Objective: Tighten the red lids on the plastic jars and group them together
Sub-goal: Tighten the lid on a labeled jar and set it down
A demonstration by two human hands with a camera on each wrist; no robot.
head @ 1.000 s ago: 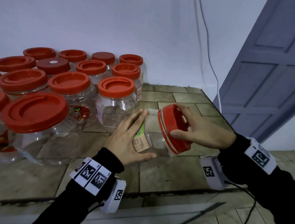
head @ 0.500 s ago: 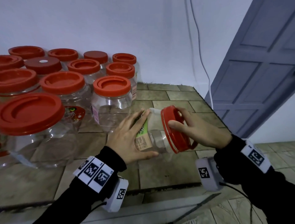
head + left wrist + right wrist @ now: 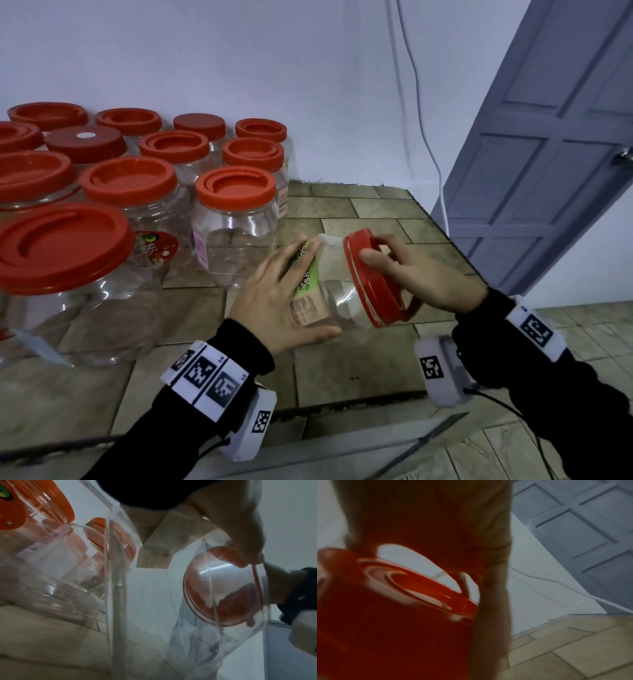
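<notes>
Group of jars (image 3: 144, 212): many clear plastic jars with red lids stand upright and close together at the left of the tiled counter (image 3: 359, 359), against the wall. They look empty, so I judge them light and easy to slide or knock over.
Held jar (image 3: 337, 294): clear plastic, tilted on its side above the counter, just right of the group, mouth toward the right. It looks empty and thin-walled; I think it can bend if squeezed hard, and the smooth wall may slip.
Left hand (image 3: 274, 301): fingers nearly straight, spread along the jar body, thumb under it; it supports and presses the jar.
Right hand (image 3: 421, 277): fingers curled over the rim of the red lid (image 3: 373, 284), gripping it for turning.
Where to hold: body at the label for steadiness, lid at its edge for the twist.
Label on held jar (image 3: 306, 291): green and brown paper; some white letters show, but the word is not readable.
Sticker on a jar in the group (image 3: 156, 245): red with a cartoon picture, writing too small.
</notes>
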